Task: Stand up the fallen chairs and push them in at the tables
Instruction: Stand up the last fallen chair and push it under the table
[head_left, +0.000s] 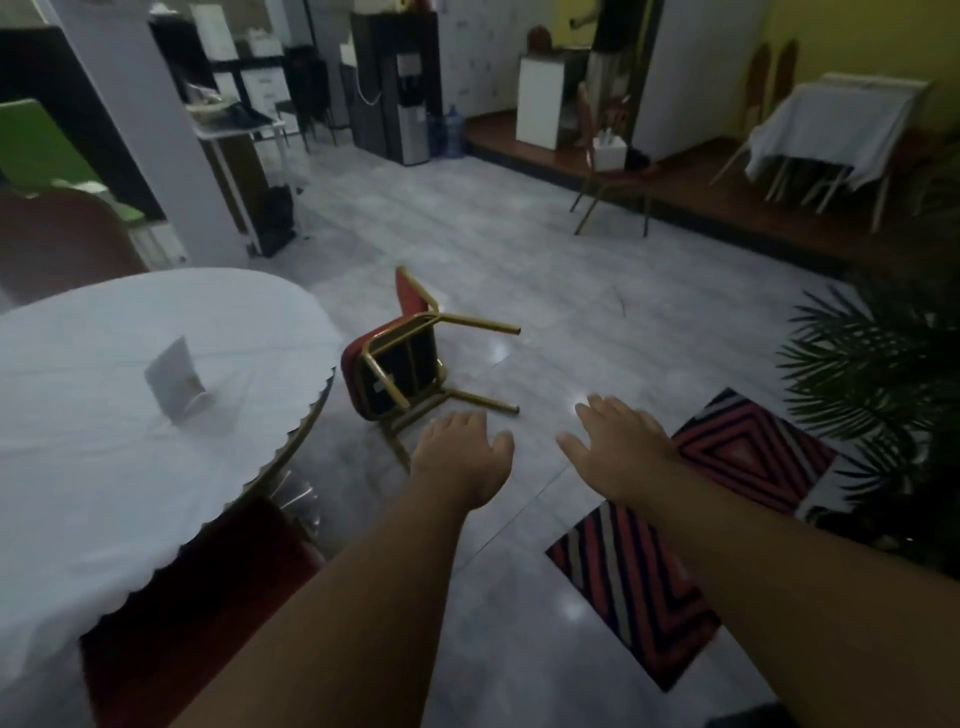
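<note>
A red chair with a gold frame (402, 364) lies tipped over on the grey tiled floor, its legs pointing right and its seat underside facing me. It rests just right of the round table with a white cloth (119, 415). My left hand (460, 457) is stretched out, palm down, fingers apart, just in front of the chair's near leg and not touching it. My right hand (615, 447) is held out the same way further right, over bare floor. Both hands hold nothing.
A card stand (174, 384) sits on the round table. A striped red rug (691, 525) lies to the right, beside a leafy plant (878, 379). An upright chair (610, 171) stands by a raised wooden step. A cloth-covered table (836, 124) stands far right. A pillar (150, 130) rises at left.
</note>
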